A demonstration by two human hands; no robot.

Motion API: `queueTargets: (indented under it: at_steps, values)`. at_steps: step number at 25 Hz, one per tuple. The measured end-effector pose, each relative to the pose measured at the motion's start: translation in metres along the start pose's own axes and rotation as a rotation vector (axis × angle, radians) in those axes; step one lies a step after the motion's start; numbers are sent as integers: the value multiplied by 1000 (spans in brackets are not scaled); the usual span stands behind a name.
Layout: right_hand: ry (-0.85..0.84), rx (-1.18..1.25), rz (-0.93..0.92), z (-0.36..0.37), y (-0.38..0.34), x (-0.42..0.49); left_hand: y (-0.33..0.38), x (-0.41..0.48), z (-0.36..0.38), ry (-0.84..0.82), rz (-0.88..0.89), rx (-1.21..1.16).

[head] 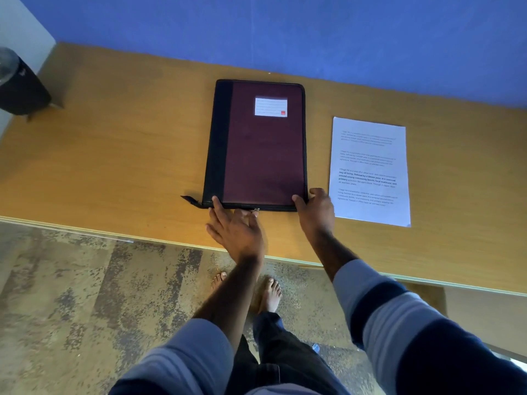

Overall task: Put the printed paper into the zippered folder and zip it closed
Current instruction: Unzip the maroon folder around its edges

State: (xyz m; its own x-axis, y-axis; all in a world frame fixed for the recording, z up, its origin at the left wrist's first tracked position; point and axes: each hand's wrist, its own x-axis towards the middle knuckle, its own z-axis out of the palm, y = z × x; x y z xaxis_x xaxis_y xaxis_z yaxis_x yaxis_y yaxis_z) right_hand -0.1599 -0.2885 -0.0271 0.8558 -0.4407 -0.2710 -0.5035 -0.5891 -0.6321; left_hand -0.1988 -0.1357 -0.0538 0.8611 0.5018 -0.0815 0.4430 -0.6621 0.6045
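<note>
table bears both items | zippered folder flat, closed, contents unseen | printed paper outside, just right of it | right hand grips folder's near-right corner | left hand fingers spread along near edge, tips at zipper pull | step: likely opening; next needs pull drawn round, folder steadied

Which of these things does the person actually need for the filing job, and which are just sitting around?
Needed: zippered folder, printed paper, left hand, right hand.
Just there: black bin, table.
</note>
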Motion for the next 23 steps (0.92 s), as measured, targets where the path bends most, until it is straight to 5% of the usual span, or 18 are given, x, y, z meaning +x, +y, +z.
queueTargets:
  at_steps: [6,23]
  values:
    - [-163,303,300,-7,-8,39,-13,18,-19,-15,31,17]
    - [-126,241,283,-7,-12,35,-95,102,-94,66,98,302]
